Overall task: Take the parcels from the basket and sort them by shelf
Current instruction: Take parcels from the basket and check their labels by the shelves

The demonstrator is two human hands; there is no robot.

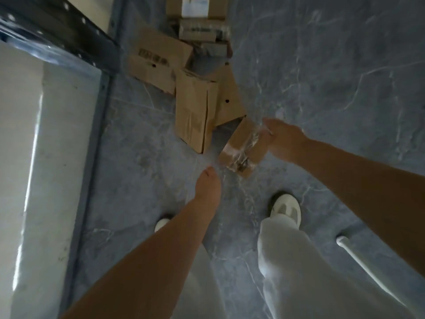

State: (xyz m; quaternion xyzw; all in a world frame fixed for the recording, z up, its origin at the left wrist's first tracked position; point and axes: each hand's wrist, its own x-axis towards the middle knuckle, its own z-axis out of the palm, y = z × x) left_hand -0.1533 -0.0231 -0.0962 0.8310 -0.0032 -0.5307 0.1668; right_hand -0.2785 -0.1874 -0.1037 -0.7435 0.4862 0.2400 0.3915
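Right hand point(284, 141) grips one end of a small brown parcel point(243, 149), wrapped in clear tape and held tilted above the grey marbled floor point(333, 77). Left hand point(208, 187) is just beside the parcel's lower corner, fingers straight, holding nothing. Loose pile of cardboard boxes point(195, 107) lies on the floor beyond. Pale shelf point(46, 146) with dark metal frame is at the left. White shoes point(286, 207) below.

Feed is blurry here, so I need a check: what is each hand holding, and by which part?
The right hand grips a small taped parcel by its right end; the left hand, fingers straight, holds nothing.
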